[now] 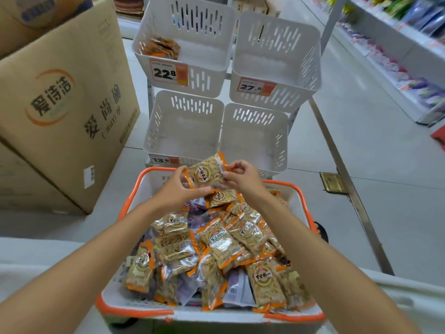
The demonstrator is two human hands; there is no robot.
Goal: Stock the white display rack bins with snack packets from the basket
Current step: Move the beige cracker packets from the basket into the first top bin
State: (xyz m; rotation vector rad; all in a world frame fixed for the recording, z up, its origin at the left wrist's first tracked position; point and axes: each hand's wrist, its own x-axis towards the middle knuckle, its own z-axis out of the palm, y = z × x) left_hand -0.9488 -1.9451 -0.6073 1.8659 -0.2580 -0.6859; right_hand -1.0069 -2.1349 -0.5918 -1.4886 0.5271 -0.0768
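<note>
1. Snack packet (206, 173): clear, with orange ends and a round label. It is held above the far end of the basket. The left grip (178, 189) pinches its left edge and the right grip (243, 179) pinches its right edge.
2. Basket (132, 309): white with an orange rim, heaped with similar packets (216, 249) and a few purple ones (196, 214).
3. White rack: four slotted bins in two tiers.
   - Upper left bin (204, 51): orange packets (161, 48) in its left corner, tag "22.8" (168, 73).
   - Upper right bin (277, 66): tag "27.6" (256, 87).
   - Lower left bin (185, 131): tag "13.8" (165, 160), partly hidden by the basket.
   - Lower right bin (255, 138): just beside the lower left bin.
4. Cardboard box (67, 104): printed, standing at the left.
5. Stocked shelf (397, 56): far right, blurred.
</note>
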